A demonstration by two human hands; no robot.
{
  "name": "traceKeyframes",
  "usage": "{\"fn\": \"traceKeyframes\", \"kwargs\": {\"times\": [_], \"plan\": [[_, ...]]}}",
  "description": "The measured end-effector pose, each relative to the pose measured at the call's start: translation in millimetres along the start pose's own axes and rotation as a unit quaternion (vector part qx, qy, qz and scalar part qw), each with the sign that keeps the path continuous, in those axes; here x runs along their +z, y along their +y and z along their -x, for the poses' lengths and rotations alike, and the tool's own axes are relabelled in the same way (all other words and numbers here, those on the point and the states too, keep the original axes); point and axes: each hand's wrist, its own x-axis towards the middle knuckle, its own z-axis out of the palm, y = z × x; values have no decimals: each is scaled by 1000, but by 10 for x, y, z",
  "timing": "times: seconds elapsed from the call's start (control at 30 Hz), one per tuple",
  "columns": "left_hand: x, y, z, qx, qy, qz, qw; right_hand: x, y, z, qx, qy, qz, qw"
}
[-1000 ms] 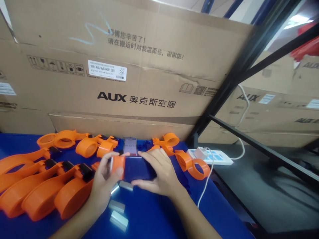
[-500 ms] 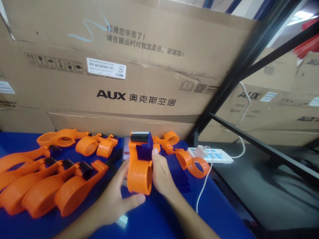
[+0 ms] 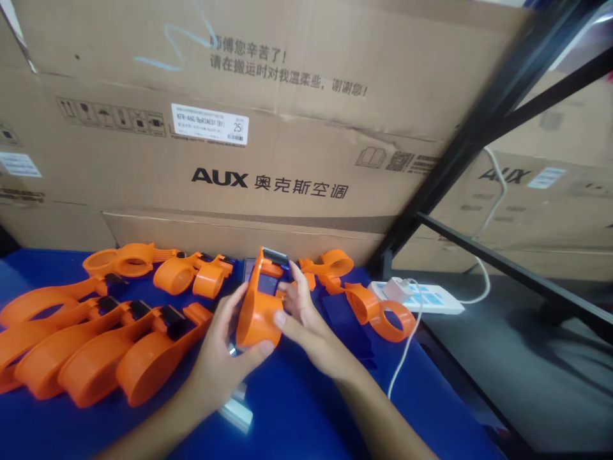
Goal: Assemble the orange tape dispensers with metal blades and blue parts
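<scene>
An orange tape dispenser (image 3: pixel 256 316) with a dark roller and a metal toothed edge at its top is held above the blue table. My left hand (image 3: pixel 223 348) is closed around its ring from the left, the thumb below it. My right hand (image 3: pixel 309 319) grips it from the right, thumb on the ring and fingers up near a dark blue piece (image 3: pixel 283 271) by the roller. Behind the dispenser lies a phone-like dark screen (image 3: pixel 249 267), partly covered. A pale metal strip (image 3: pixel 237 414) rests on the table beneath my left wrist.
Several large orange dispensers (image 3: pixel 148 367) stand in a row at left, with smaller ones (image 3: pixel 175 276) behind. More orange dispensers (image 3: pixel 393 321) and dark blue sheets (image 3: pixel 347 326) lie at right. A white power strip (image 3: pixel 443 299) with a cable sits by the black frame (image 3: pixel 460 147). Large cardboard boxes (image 3: pixel 143 166) form the back.
The tape dispenser has turned and tilted in my hands. My right hand has shifted, its thumb now on the ring and its fingers higher at the back. The view has moved slightly.
</scene>
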Motion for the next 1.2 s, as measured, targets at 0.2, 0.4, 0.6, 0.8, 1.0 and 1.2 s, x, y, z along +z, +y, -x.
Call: {"fn": "traceKeyframes", "kwargs": {"times": [0.2, 0.4, 0.6, 0.8, 1.0, 1.2], "plan": [[-18, -67, -33, -11, -57, -48, 997, 48, 47, -59, 41, 62, -50, 996], [-326, 293, 113, 105, -23, -409, 906, -38, -47, -99, 88, 127, -124, 980], [-979, 376, 152, 120, -25, -699, 705, -31, -114, -30, 153, 41, -116, 981], [-1026, 184, 264, 117, -85, -722, 677, 59, -83, -12, 184, 3, -95, 978], [-1186, 385, 216, 90, -9, -672, 735, 146, -51, 1, 198, -31, -165, 966], [-1492, 701, 24, 76, 138, -503, 850, 471, 150, 110, 259, -112, -298, 912]]}}
